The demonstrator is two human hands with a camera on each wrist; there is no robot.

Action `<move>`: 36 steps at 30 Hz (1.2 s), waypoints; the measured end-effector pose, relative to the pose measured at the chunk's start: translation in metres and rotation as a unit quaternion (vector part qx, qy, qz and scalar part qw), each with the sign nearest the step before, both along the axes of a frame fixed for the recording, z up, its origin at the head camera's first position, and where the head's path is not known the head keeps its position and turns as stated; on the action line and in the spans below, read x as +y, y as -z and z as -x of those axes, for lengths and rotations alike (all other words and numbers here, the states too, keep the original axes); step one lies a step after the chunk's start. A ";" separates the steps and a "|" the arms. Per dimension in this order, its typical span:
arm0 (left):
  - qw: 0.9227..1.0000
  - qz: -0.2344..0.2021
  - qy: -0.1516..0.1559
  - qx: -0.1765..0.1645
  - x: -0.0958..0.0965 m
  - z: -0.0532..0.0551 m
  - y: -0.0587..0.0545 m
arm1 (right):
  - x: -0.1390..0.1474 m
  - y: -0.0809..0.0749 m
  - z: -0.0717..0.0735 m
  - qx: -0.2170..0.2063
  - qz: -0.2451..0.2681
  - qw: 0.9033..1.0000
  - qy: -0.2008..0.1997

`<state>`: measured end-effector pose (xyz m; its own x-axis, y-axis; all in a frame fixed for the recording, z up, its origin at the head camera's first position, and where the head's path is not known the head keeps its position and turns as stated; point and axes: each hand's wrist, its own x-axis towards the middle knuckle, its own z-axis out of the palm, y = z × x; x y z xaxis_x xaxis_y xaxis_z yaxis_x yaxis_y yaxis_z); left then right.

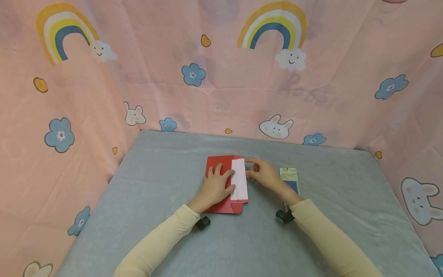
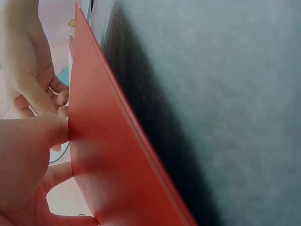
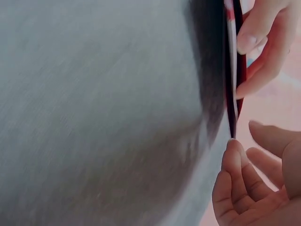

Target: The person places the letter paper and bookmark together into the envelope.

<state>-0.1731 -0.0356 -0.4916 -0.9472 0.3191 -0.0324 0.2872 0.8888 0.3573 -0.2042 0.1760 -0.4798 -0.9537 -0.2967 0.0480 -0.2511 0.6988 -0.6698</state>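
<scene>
A red paper envelope (image 1: 220,207) lies on the grey cloth, with a white strip (image 1: 239,180) edged in red along its right side. My left hand (image 1: 215,186) rests on the envelope with fingers spread, its thumb and a fingertip on the strip's left edge. Close by the strip's right edge is my right hand (image 1: 265,175), index finger reaching toward the upper corner. In the right wrist view, bent fingers (image 3: 231,155) of that hand meet the end of the envelope's edge while the thumb stands apart. The left wrist view shows the red envelope (image 2: 106,127) edge-on, its near edge above a dark shadow.
A flat green and blue packet (image 1: 288,174) lies right of the envelope, partly hidden by the right forearm. Grey cloth (image 1: 166,169) covers the table. A pink printed curtain (image 1: 221,100) hangs at the back and sides. Black wrist devices (image 1: 203,223) show below both wrists.
</scene>
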 end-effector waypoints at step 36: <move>1.000 0.002 -0.001 -0.005 0.000 0.001 0.001 | 0.020 0.010 0.001 -0.063 -0.037 0.993 -0.090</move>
